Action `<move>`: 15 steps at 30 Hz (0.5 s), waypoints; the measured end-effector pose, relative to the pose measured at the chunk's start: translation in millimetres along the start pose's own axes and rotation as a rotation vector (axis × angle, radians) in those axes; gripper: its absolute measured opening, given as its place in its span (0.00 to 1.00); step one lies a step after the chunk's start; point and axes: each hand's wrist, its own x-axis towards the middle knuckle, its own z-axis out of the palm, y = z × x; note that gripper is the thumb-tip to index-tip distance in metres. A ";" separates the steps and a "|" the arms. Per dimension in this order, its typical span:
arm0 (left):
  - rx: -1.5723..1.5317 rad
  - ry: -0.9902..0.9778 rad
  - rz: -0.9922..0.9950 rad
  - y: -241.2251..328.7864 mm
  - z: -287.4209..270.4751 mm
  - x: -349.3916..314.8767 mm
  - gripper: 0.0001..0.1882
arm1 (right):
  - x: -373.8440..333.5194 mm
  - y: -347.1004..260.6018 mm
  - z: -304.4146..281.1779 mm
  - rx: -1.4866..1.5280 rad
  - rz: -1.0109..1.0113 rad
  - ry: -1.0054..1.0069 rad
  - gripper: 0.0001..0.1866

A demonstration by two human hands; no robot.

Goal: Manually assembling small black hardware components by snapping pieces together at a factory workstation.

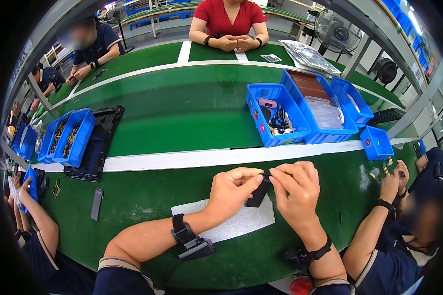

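My left hand (230, 191) and my right hand (298, 191) meet in front of me, both with thumb and fingertips pinched together. A sliver of something dark shows between the two sets of fingertips, too small to name. Just below them is a flat black rectangular piece (256, 198), its upper end partly covered by my fingers. Whether the fingers grip this piece or it only lies there, I cannot tell. Beneath it a white sheet (251, 222) is spread on the green bench (147, 216), reaching under my left wrist.
Left of the sheet lies a dark narrow block (97, 204). Beyond it stand blue bins of yellowish parts (74, 140) and a black tray (99, 147). Larger blue bins (285, 140) hold cables and plastic pieces. Co-workers sit on both sides and opposite; one person's hands (394, 179) work at right.
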 end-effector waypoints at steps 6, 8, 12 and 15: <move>0.032 -0.013 0.002 0.8 1.3 -1.9 0.10 | -1.7 -1.2 -2.9 -0.150 -0.121 -0.102 0.09; 0.027 -0.022 -0.002 -0.4 0.9 -1.3 0.10 | -0.7 -1.6 -5.0 -0.177 -0.138 -0.115 0.08; -0.031 -0.071 0.013 -3.0 2.7 0.7 0.11 | -1.8 -1.2 -4.2 -0.237 -0.196 -0.109 0.08; -0.048 -0.087 -0.023 -4.1 2.2 1.8 0.12 | -2.8 -1.1 -2.3 -0.228 -0.216 -0.106 0.08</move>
